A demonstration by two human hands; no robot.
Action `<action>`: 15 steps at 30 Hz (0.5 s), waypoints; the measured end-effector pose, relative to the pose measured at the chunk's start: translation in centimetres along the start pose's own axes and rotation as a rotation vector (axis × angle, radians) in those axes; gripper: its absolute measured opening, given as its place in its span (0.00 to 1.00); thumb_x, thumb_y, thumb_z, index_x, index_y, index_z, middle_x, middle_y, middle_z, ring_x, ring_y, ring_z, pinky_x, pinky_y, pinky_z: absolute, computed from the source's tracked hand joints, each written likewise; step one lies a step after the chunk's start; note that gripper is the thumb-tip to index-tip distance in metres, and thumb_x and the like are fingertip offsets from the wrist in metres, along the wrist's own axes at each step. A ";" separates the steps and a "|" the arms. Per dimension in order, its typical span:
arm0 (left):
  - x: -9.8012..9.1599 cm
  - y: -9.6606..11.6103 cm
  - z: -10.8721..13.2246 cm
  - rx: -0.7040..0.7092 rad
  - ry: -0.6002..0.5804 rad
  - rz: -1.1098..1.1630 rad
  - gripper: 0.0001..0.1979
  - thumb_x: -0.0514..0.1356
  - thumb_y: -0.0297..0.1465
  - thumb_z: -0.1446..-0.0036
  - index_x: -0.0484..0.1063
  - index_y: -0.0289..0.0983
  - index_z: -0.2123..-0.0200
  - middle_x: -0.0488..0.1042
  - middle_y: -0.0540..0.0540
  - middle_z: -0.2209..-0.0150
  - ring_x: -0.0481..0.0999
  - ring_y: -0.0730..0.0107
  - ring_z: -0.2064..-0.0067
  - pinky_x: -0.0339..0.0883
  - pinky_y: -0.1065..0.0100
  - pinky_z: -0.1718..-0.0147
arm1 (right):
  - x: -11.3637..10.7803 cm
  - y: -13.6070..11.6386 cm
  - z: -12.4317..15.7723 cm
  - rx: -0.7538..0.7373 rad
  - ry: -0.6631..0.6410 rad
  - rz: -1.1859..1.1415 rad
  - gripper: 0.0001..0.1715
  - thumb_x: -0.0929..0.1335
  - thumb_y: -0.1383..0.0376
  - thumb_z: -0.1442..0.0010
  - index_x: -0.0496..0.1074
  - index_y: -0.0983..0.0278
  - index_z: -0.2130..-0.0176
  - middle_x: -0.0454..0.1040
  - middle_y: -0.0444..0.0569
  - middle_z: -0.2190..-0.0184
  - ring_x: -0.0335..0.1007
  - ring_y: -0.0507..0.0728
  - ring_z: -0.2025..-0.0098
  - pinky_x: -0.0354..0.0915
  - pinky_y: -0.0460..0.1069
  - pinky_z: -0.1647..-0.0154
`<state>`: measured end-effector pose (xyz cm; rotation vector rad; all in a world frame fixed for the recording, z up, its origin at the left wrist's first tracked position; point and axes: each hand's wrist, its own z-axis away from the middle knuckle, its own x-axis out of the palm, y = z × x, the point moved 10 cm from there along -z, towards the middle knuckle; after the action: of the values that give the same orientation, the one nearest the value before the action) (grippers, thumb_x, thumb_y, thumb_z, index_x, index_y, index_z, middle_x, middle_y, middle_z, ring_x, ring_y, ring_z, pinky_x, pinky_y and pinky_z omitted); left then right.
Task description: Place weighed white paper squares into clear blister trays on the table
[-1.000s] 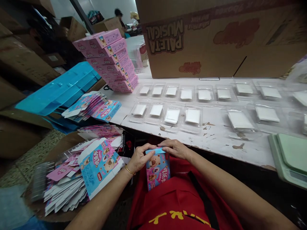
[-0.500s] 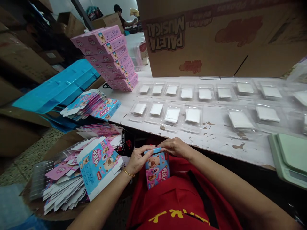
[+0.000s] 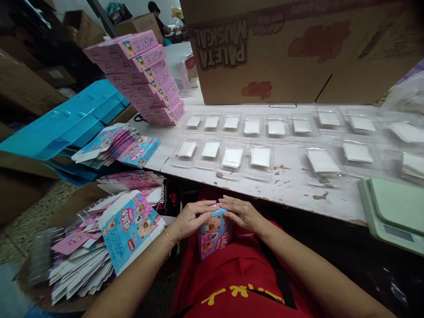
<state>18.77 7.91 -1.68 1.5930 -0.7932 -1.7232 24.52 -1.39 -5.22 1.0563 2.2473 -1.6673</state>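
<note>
In my lap, against the red apron (image 3: 238, 269), stands a small blue and pink cardboard box (image 3: 215, 236) printed with a cartoon bear. My left hand (image 3: 189, 221) grips its upper left corner, fingers laid along the top. From the other side my right hand (image 3: 243, 214) holds the upper right corner, its fingers pressed over the top end. Both sets of fingertips nearly meet there and partly hide the top flap. To the left, a pile of flattened cartons (image 3: 130, 229) in the same print fills a large open cardboard box (image 3: 82, 304).
On the white table (image 3: 291, 176) lie rows of clear plastic trays with white packets (image 3: 232, 157). A green scale (image 3: 397, 212) sits at right, a large brown carton (image 3: 281, 57) behind. Stacked pink boxes (image 3: 142, 79) and a blue plastic bin (image 3: 66, 119) stand left. A person sits far back.
The top flap has gone down onto the box. My right hand has flattened over the top end, and the fingers of both hands are now pressed there. The view has shifted slightly right.
</note>
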 end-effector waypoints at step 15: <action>0.4 -2.4 1.6 -0.041 0.161 -0.144 0.17 0.50 0.32 0.43 0.67 0.46 0.51 0.66 0.46 0.49 0.66 0.62 0.47 0.61 0.62 0.49 | -18.4 2.1 17.1 0.528 0.784 0.180 0.21 0.64 0.62 0.43 0.66 0.59 0.49 0.70 0.52 0.52 0.67 0.59 0.52 0.65 0.56 0.50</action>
<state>17.03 9.02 -3.66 1.7717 -0.5738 -1.6728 34.71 -24.42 -3.90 2.2956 1.9735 -2.0594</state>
